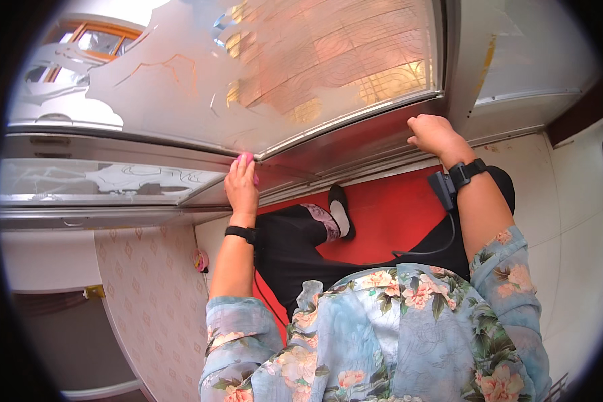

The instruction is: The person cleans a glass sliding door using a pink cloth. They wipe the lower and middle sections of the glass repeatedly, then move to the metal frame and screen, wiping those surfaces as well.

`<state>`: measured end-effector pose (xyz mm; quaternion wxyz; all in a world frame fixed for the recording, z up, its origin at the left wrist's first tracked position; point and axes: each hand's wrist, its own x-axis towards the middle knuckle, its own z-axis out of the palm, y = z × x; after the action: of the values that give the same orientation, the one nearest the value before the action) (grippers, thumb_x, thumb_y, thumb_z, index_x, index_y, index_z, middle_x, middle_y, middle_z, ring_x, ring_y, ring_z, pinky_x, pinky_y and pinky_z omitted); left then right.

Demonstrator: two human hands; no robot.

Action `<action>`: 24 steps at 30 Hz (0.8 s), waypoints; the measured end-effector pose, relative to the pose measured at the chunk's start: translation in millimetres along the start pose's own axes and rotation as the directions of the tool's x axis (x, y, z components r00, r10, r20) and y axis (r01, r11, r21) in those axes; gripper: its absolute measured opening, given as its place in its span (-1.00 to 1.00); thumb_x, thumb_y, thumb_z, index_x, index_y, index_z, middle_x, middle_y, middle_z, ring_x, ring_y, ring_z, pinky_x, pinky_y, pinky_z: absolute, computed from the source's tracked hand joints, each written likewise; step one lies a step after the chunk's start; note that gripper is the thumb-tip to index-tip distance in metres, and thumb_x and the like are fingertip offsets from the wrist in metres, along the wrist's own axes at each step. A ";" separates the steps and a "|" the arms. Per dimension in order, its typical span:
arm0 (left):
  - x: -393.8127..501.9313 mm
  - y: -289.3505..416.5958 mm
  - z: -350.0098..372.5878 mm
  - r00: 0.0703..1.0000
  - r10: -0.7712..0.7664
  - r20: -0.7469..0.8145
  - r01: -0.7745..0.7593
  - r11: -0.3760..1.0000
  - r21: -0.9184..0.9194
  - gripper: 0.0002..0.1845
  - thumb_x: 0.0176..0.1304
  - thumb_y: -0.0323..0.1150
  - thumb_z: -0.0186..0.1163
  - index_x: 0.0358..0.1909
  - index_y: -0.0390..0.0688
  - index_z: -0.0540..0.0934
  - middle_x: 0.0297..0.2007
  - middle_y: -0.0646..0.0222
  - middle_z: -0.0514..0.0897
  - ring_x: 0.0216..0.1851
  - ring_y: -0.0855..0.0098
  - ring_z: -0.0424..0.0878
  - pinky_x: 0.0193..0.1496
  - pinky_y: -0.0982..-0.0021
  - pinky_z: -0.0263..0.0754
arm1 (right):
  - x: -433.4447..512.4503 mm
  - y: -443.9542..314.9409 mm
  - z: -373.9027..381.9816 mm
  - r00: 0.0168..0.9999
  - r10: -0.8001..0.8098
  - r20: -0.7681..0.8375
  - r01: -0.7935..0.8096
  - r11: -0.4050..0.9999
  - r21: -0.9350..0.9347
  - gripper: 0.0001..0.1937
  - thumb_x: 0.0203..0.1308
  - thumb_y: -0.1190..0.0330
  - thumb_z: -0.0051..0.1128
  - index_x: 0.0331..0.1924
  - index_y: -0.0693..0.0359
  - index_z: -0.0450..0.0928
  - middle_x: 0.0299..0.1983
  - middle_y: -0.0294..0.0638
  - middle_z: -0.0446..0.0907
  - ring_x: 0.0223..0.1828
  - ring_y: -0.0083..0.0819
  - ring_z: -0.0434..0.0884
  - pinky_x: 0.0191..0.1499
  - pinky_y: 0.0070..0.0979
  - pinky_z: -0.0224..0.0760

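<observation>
My left hand [242,188] presses a pink sponge or cloth [246,160] against the metal frame at the lower corner of a glass door panel [191,90]. Most of the pink piece is hidden under my fingers. The door's wide metal bottom rail [352,133] runs off to the right from that corner, with red reflected in it. Close to the rail's right part is my right hand [434,133], fingers curled in and nothing visible in them. Whether it touches the metal is unclear. The glass carries a frosted pattern.
Under my legs lies a red mat [387,213], beside pale floor tiles [532,191]. A small pink container [200,261] stands by the patterned wall panel [151,266] at left. Another framed glass panel [110,181] adjoins the corner. A cable [452,233] hangs from my right wrist device.
</observation>
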<state>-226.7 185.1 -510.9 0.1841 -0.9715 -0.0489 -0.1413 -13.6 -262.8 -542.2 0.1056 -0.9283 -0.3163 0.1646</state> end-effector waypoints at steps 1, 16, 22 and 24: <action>0.1 4.7 -0.1 0.994 -0.085 -0.062 0.078 0.992 -0.098 -0.55 0.18 -0.48 0.24 0.16 -0.06 0.64 0.31 0.39 0.53 0.34 0.22 0.43 0.31 0.05 0.33 | 0.0 0.4 1.4 1.000 0.000 -0.010 0.000 1.000 0.002 -0.72 0.24 0.17 0.31 -0.13 0.20 0.67 -0.11 -0.06 0.72 0.02 -0.08 0.68 0.02 -0.17 0.58; 47.2 65.8 19.6 0.776 -0.493 0.392 0.447 -0.008 -0.895 -0.93 0.24 -0.51 0.10 -0.36 -0.11 0.54 -0.44 0.65 0.43 -0.46 0.68 0.29 -0.44 0.59 0.21 | -6.0 11.2 4.5 0.999 0.001 -0.052 0.000 0.999 0.034 -0.71 0.22 0.17 0.32 -0.20 0.23 0.58 -0.16 -0.02 0.66 -0.05 -0.01 0.66 -0.03 -0.15 0.57; 62.3 103.6 -9.4 0.881 -0.397 0.255 0.416 0.398 -0.818 -0.58 -0.04 -0.67 0.09 -0.05 -0.45 0.58 -0.30 0.34 0.61 -0.30 0.49 0.50 -0.23 0.47 0.45 | -18.4 18.9 -2.0 0.996 0.026 -0.089 -0.025 1.000 0.009 -0.72 0.23 0.15 0.32 -0.16 0.17 0.67 -0.16 -0.08 0.73 -0.03 -0.10 0.71 -0.04 -0.20 0.61; 64.6 122.5 -20.7 0.925 -0.359 0.126 0.308 0.510 -0.803 -0.58 -0.05 -0.66 0.08 -0.05 -0.44 0.58 -0.31 0.34 0.60 -0.32 0.49 0.48 -0.25 0.47 0.43 | -21.1 21.3 -1.4 0.995 0.032 -0.093 -0.030 0.999 0.021 -0.73 0.23 0.15 0.32 -0.16 0.17 0.67 -0.15 -0.08 0.73 -0.02 -0.11 0.71 -0.04 -0.20 0.60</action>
<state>-152.3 66.6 -515.7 -0.3091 -0.9142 -0.1595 -0.2078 -17.1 -292.6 -542.2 0.1270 -0.9386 -0.2951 0.1259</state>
